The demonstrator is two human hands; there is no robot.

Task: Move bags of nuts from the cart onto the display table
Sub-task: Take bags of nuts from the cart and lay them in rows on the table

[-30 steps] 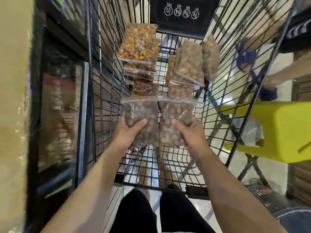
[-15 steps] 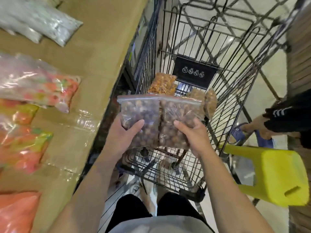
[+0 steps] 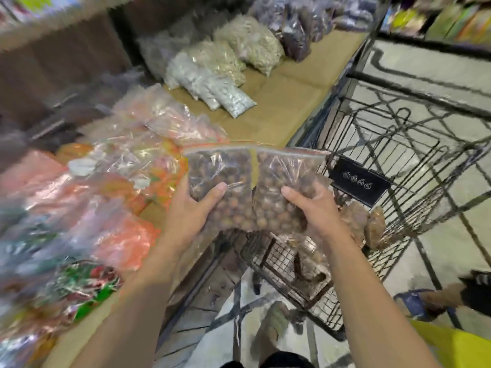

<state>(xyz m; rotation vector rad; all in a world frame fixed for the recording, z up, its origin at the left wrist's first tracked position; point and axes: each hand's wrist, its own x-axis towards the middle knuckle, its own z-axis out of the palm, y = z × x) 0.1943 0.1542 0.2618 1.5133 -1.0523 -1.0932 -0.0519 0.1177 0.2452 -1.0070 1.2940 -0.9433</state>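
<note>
In the head view we hold two zip-top bags of brown nuts side by side. Our left hand (image 3: 191,216) grips the left bag of nuts (image 3: 220,171) low down, with the thumb laid across the front. The fingers are behind the plastic and hidden from us. Our right hand (image 3: 310,208) grips the right bag of nuts (image 3: 287,168) in the same way. The two bags touch along their inner edges, seals uppermost and roughly level. They hang above the near corner of the wire cart (image 3: 398,144), just beside the edge of the display table (image 3: 279,102) and not yet on it. More nut bags (image 3: 356,221) lie in the cart beneath our right wrist.

To place them well, we judge it best to carry both bags to the bare brown stretch between the bright sweet bags (image 3: 127,160) and the pale bags (image 3: 212,86). We should lower them until the table takes their weight and only then loosen our thumbs. Loose nuts shift, so the bags will likely slump. We would lay them flat, well in from the edge. The blur hides whether the seals are fully shut, so we keep them upward.
</note>
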